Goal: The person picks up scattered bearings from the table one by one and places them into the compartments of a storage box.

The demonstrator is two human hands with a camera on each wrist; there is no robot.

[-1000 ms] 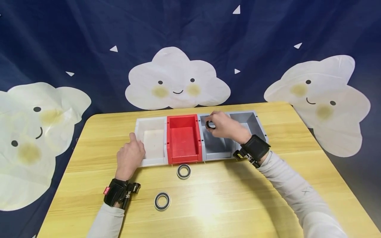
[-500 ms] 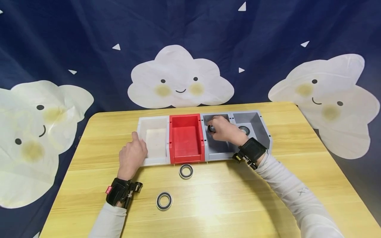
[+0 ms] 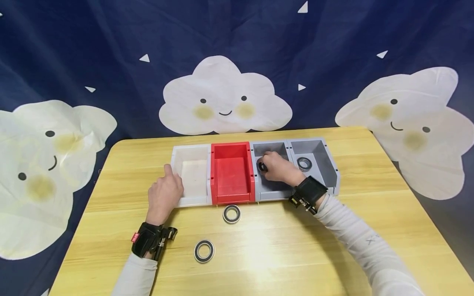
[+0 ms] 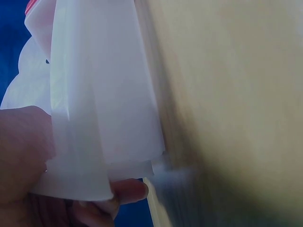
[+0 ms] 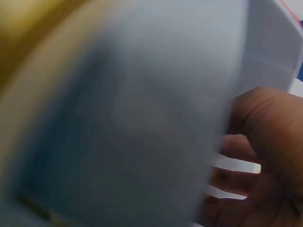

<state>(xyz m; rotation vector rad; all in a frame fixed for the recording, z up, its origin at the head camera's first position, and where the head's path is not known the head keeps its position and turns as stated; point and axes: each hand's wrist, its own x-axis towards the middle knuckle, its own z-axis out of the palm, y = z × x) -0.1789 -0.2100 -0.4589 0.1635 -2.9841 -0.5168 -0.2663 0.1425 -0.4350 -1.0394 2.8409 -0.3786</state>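
My left hand (image 3: pixel 165 192) grips the left side wall of the white bin (image 3: pixel 190 200). In the left wrist view the thumb and fingers lie on either side of the white wall (image 4: pixel 80 118). Down inside the dark grey bin (image 3: pixel 272 195), my right hand (image 3: pixel 277 167) pinches a black ball bearing (image 3: pixel 262 167), partly covered by the fingers. In the right wrist view a bin wall hides the fingertips and the bearing. Another bearing (image 3: pixel 304 164) lies in the light grey bin (image 3: pixel 326 164) at the right end.
A red bin (image 3: pixel 232 174) stands between the white and dark grey bins, all in one row. Two bearings lie on the wooden table (image 3: pixel 111 197): one bearing (image 3: pixel 231 214) just before the red bin, another bearing (image 3: pixel 204 251) nearer me. A blue cloud-print curtain (image 3: pixel 237 33) hangs behind.
My right hand has lowered the bearing deeper into the dark grey bin, shifting slightly nearer me. The bearing in the light grey bin has come into full view. My left hand stays on the white bin.
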